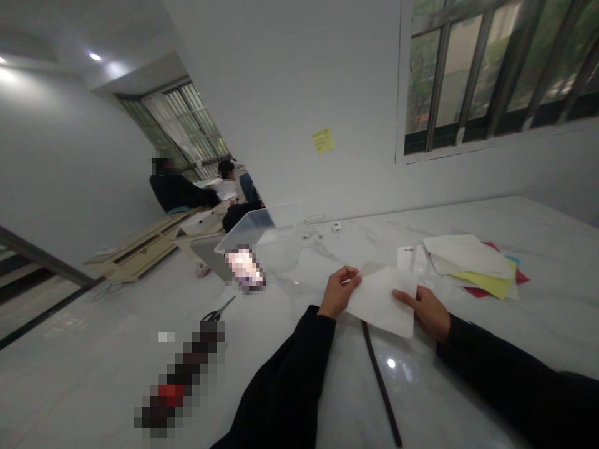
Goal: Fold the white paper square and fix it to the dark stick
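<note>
Black sleeves; left hand, right hand pinch paper dipping rightward (long axis unclear).

Dim grey light in here: daylight through the barred window, a ceiling spot upper left, sharp glare on the glossy tabletop, paper softly lit, edges wide-angle skewed, patches pixelated.

Yellow note on wall; barred window right; 2 people seated left.
</note>
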A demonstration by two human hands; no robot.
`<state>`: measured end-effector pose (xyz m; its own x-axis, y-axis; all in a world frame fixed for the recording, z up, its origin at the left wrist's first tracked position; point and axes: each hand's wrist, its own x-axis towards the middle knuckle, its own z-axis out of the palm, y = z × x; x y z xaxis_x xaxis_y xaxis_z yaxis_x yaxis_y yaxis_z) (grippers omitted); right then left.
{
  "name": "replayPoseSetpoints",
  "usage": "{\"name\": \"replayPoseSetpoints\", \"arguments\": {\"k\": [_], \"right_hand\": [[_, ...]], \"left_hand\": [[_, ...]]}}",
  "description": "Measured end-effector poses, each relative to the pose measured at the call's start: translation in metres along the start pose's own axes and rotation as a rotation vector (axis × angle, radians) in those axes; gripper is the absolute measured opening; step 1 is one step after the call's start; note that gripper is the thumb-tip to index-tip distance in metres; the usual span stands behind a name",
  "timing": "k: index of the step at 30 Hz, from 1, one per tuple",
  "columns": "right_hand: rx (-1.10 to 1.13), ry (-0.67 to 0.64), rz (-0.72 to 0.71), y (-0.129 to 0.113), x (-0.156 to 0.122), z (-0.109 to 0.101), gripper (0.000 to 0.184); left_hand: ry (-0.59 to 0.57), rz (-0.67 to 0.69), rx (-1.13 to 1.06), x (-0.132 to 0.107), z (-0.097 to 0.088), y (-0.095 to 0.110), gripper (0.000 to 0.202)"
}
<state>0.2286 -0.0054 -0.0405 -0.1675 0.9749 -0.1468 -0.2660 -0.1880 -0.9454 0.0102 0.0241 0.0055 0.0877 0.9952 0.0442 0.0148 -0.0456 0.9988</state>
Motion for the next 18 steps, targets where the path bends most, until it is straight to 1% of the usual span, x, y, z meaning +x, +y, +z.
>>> {"name": "replayPoseSetpoints", "arguments": {"k": [2,5,8,11,15,18], "right_hand": [[0.001,0.049,0.026,0.002,0.001,-0.002,0.036],[0.131,0.075,0.047,0.000,0.003,-0.004,0.031],[0.241,0.100,0.062,-0.005,0.003,-0.003,0.030],[0.287,0.097,0.076,-0.009,0.002,-0.001,0.031],[0.231,0.103,0.066,-0.008,0.000,0.001,0.032],[0.253,0.124,0.060,-0.007,0.001,0.000,0.033]], "left_hand": [[-0.028,-0.065,-0.138,-0.002,0.004,0.001,0.036],[-0.090,-0.156,-0.373,-0.004,0.006,0.003,0.047],[-0.152,-0.219,-0.526,-0.005,0.006,0.005,0.051],[-0.170,-0.237,-0.552,-0.007,0.008,0.004,0.050],[-0.183,-0.177,-0.463,-0.009,0.014,0.002,0.052],[-0.126,-0.167,-0.493,-0.010,0.018,0.001,0.054]]}}
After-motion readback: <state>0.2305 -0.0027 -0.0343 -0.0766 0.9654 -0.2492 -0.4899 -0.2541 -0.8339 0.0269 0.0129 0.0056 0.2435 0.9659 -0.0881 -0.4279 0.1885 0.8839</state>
